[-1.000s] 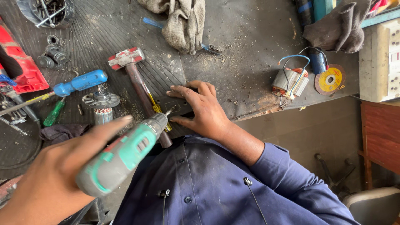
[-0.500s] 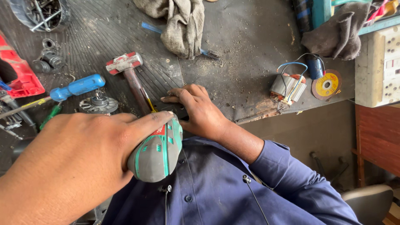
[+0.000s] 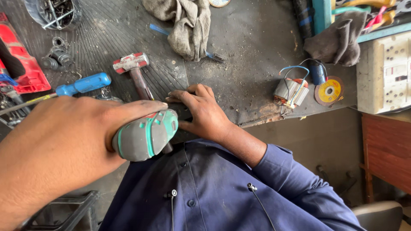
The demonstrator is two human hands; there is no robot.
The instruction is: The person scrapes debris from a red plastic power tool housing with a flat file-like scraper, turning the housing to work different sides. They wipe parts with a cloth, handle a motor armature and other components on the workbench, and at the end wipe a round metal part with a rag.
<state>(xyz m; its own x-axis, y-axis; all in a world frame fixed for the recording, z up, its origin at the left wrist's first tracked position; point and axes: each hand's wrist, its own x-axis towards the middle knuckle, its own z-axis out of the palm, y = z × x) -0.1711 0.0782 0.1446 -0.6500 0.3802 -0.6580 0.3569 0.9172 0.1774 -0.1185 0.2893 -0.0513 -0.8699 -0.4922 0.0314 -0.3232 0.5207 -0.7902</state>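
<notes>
Dusty dark workbench (image 3: 239,51); left hand (image 3: 64,145) wrapped around green-grey power tool (image 3: 145,136), nose aimed away toward bench; right hand (image 3: 203,113) flat just beyond, possibly pinning small unseen part; hammer (image 3: 135,72) beside.

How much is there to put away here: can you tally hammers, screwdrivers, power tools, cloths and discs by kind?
Hammer: 1
Blue-handled screwdriver: 1
Green power tool: 1
Cloths: 2
Yellow disc: 1
Total: 6
</notes>
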